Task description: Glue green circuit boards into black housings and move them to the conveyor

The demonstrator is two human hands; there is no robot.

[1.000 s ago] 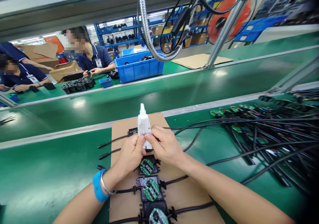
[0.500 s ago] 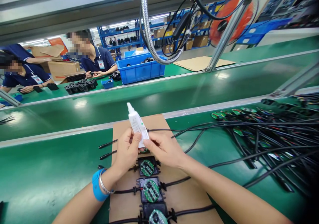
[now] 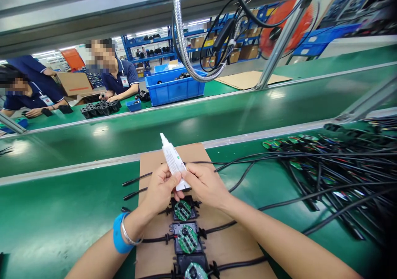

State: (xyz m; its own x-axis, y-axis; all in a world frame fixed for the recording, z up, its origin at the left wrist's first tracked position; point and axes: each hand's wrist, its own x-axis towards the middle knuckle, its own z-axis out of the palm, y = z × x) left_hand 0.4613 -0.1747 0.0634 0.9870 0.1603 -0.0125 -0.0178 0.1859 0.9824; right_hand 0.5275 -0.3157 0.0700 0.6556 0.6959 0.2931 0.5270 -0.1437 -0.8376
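Between both hands I hold a white squeeze tube (image 3: 174, 163), its narrow nozzle pointing up and away from me. My left hand (image 3: 161, 188) is closed on the tube's left side, thumb across the lower part. My right hand (image 3: 206, 184) pinches the lower end from the right. Below the hands, black housings with round green circuit boards (image 3: 187, 238) lie in a row on a cardboard sheet (image 3: 155, 256). Black cables (image 3: 221, 227) run out from the housings to both sides. The hands partly cover the far end of the row.
A heap of black cables with circuit boards (image 3: 319, 163) lies at the right on the green bench (image 3: 77, 213). Beyond a metal rail, co-workers (image 3: 116, 76) sit near a blue bin (image 3: 175, 87). A flexible metal conduit (image 3: 180, 35) hangs overhead.
The tube has dropped slightly toward me and tilts a bit more to the left, with both hands still on it. Across the bench, a co-worker's hands have moved lower left.
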